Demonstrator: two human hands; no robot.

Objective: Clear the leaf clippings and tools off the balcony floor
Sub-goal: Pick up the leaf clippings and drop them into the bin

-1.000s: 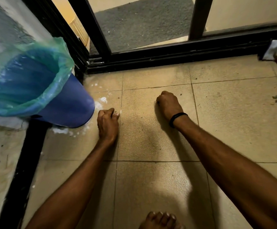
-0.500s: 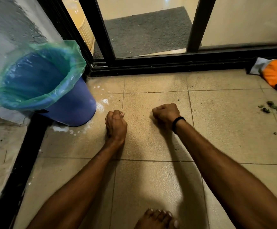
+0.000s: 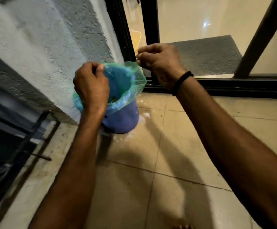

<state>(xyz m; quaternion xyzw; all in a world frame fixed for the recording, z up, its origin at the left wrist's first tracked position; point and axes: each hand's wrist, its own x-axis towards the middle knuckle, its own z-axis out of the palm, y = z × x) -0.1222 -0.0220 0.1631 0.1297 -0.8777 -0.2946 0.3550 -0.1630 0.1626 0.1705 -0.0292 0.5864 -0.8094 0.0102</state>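
A blue bin point(image 3: 123, 119) stands on the tiled floor in the corner by the wall, lined with a thin green plastic bag point(image 3: 135, 85). My left hand point(image 3: 91, 85) is curled over the bag's near-left rim and pinches it. My right hand point(image 3: 159, 62) pinches the bag's far-right corner and lifts it above the bin's rim, so the plastic is stretched between both hands. A few dark leaf bits show inside the bag. No tools or clippings on the floor are in view.
A rough grey-white wall point(image 3: 51, 47) rises on the left above a stone ledge with a black rail point(image 3: 35, 129). A black sliding-door frame point(image 3: 233, 86) runs behind the bin, with a grey mat point(image 3: 208, 55) beyond. White powder marks the beige tiles point(image 3: 151, 162) around the bin.
Both hands have left the floor, risen to the bin and taken hold of the bag's rim. The view has swung left, so the orange glove and loose clippings are out of frame.
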